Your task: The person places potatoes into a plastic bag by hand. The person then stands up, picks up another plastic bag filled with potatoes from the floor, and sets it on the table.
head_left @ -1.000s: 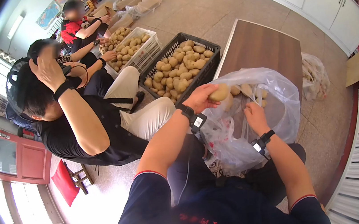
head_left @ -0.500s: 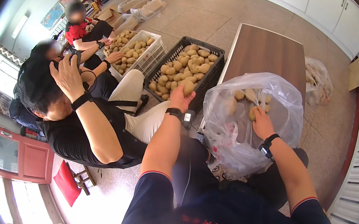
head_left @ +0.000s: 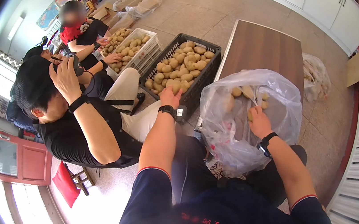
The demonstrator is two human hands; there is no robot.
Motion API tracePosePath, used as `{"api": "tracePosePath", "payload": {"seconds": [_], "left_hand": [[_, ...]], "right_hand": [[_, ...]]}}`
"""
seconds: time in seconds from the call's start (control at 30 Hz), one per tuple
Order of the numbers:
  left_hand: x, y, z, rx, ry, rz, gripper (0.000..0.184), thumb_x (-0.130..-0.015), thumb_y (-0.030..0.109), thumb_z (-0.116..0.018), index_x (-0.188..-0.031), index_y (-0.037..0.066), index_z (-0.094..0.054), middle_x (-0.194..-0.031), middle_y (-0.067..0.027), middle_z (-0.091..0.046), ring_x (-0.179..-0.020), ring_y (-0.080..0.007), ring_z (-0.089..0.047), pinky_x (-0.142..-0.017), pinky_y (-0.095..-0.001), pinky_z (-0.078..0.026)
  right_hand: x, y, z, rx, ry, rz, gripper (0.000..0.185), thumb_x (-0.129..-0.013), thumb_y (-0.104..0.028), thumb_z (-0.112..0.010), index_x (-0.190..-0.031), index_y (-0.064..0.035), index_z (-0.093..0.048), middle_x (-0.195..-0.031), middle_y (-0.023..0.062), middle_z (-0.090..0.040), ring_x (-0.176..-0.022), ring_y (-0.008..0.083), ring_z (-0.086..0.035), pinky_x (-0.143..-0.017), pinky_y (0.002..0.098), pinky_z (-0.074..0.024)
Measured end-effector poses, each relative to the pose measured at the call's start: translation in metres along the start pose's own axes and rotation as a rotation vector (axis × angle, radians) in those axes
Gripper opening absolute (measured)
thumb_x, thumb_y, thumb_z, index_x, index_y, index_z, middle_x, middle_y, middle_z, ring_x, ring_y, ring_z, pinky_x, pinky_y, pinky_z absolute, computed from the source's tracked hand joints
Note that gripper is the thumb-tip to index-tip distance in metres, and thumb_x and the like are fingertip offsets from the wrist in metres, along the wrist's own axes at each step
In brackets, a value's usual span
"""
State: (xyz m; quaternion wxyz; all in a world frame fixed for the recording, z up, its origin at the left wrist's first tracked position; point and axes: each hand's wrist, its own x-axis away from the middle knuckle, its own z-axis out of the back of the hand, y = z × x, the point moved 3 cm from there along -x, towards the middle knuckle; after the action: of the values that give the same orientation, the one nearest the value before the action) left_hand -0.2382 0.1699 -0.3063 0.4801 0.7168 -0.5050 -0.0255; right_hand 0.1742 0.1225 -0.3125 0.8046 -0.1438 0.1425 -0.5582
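Observation:
My left hand (head_left: 170,97) is at the near edge of the black crate (head_left: 205,80) full of potatoes (head_left: 181,65). Its fingers are round a potato (head_left: 174,85) lying level with the others. A clear plastic bag (head_left: 224,129) with several potatoes (head_left: 236,91) inside lies open over the near end of a brown wooden table (head_left: 261,48). Inside the bag opening, my right hand (head_left: 259,121) has its fingers closed on a potato (head_left: 250,115), which is mostly hidden by the fingers.
A person in black (head_left: 83,132) sits close on the left, one hand at the head. Two more people sit beyond, by a white crate of potatoes (head_left: 147,53). Another filled bag (head_left: 315,76) stands right of the table. A red stool (head_left: 66,185) is at the lower left.
My left hand has moved from over the bag to the black crate, still with a potato. My right hand, empty-looking in the bag earlier, now has a potato in its fingers.

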Motion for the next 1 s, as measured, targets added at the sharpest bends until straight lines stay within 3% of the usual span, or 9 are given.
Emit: {"api": "tracePosePath", "payload": {"seconds": [0.27, 0.3, 0.37, 0.4, 0.47, 0.6, 0.67, 0.73, 1.0], "left_hand": [[-0.001, -0.001, 0.002, 0.020, -0.044, -0.056, 0.033, -0.098, 0.010, -0.050, -0.127, -0.004, -0.044, -0.128, -0.0187, -0.049, -0.112, -0.0329, -0.053, -0.088, -0.0455, -0.056], [-0.049, -0.014, 0.030, -0.350, -0.183, -0.284, 0.026, -0.095, 0.012, -0.054, -0.116, -0.004, -0.050, -0.117, -0.0190, -0.054, -0.106, -0.0335, -0.056, -0.083, -0.0440, -0.055], [-0.130, -0.039, 0.081, -1.102, -0.160, -0.926, 0.018, -0.090, 0.015, -0.062, -0.094, -0.002, -0.061, -0.094, -0.0196, -0.063, -0.095, -0.0347, -0.061, -0.071, -0.0412, -0.054], [-0.130, -0.037, 0.081, -1.101, -0.163, -0.925, 0.018, -0.090, 0.015, -0.062, -0.094, -0.002, -0.061, -0.094, -0.0196, -0.063, -0.095, -0.0347, -0.061, -0.071, -0.0412, -0.054], [-0.122, -0.033, 0.074, -1.144, -0.217, -0.738, 0.031, -0.097, 0.008, -0.050, -0.122, -0.008, -0.044, -0.124, -0.0228, -0.048, -0.107, -0.0354, -0.055, -0.087, -0.0440, -0.056], [-0.072, -0.022, 0.029, -1.007, -0.275, -0.602, 0.028, -0.095, 0.009, -0.053, -0.117, -0.007, -0.046, -0.120, -0.0214, -0.049, -0.104, -0.0342, -0.057, -0.085, -0.0430, -0.056], [-0.009, -0.013, -0.020, -0.053, -0.176, -0.065, 0.027, -0.095, 0.011, -0.055, -0.114, -0.005, -0.046, -0.112, -0.0193, -0.052, -0.098, -0.0336, -0.060, -0.084, -0.0421, -0.056], [0.024, -0.013, -0.048, -0.045, -0.178, 0.004, 0.022, -0.094, 0.012, -0.056, -0.110, -0.002, -0.048, -0.102, -0.0142, -0.056, -0.088, -0.0307, -0.063, -0.081, -0.0415, -0.057], [0.106, -0.042, -0.105, -0.455, -0.548, 0.183, 0.031, -0.095, 0.012, -0.056, -0.122, -0.002, -0.050, -0.107, -0.0137, -0.057, -0.089, -0.0275, -0.065, -0.078, -0.0374, -0.057]], "right_hand": [[0.009, 0.000, 0.002, -0.022, 0.001, -0.005, 0.046, -0.075, -0.011, -0.071, -0.117, -0.0113, -0.051, -0.126, 0.0109, -0.048, -0.101, 0.0367, -0.059, -0.083, 0.0466, -0.0511], [0.009, -0.001, 0.002, -0.017, 0.002, -0.009, 0.046, -0.075, -0.011, -0.071, -0.117, -0.0116, -0.052, -0.126, 0.0107, -0.048, -0.101, 0.0368, -0.059, -0.083, 0.0468, -0.0513], [0.010, -0.003, 0.004, -0.027, -0.022, -0.025, 0.047, -0.075, -0.010, -0.070, -0.117, -0.0116, -0.052, -0.126, 0.0116, -0.049, -0.102, 0.0374, -0.058, -0.084, 0.0464, -0.0505], [0.011, -0.004, 0.006, -0.037, -0.048, -0.038, 0.047, -0.074, -0.010, -0.070, -0.118, -0.0116, -0.052, -0.126, 0.0124, -0.049, -0.103, 0.0380, -0.058, -0.086, 0.0459, -0.0497], [0.012, -0.003, 0.004, -0.040, -0.023, -0.017, 0.047, -0.074, -0.009, -0.069, -0.118, -0.0117, -0.052, -0.126, 0.0125, -0.049, -0.102, 0.0378, -0.058, -0.086, 0.0460, -0.0499], [0.017, 0.000, -0.002, -0.014, 0.016, 0.012, 0.046, -0.074, -0.007, -0.067, -0.117, -0.0116, -0.052, -0.125, 0.0126, -0.050, -0.101, 0.0378, -0.059, -0.084, 0.0464, -0.0503], [0.018, 0.003, -0.008, 0.010, 0.027, 0.003, 0.043, -0.076, -0.008, -0.064, -0.117, -0.0119, -0.053, -0.123, 0.0123, -0.050, -0.097, 0.0377, -0.059, -0.082, 0.0475, -0.0508], [0.022, 0.005, -0.010, 0.041, 0.037, -0.008, 0.040, -0.077, -0.008, -0.061, -0.116, -0.0122, -0.053, -0.121, 0.0120, -0.051, -0.094, 0.0377, -0.060, -0.080, 0.0487, -0.0513], [0.028, 0.009, -0.010, -0.135, 0.016, -0.172, 0.042, -0.076, -0.018, -0.063, -0.117, -0.0113, -0.054, -0.114, 0.0176, -0.055, -0.095, 0.0403, -0.061, -0.082, 0.0501, -0.0510]]}}
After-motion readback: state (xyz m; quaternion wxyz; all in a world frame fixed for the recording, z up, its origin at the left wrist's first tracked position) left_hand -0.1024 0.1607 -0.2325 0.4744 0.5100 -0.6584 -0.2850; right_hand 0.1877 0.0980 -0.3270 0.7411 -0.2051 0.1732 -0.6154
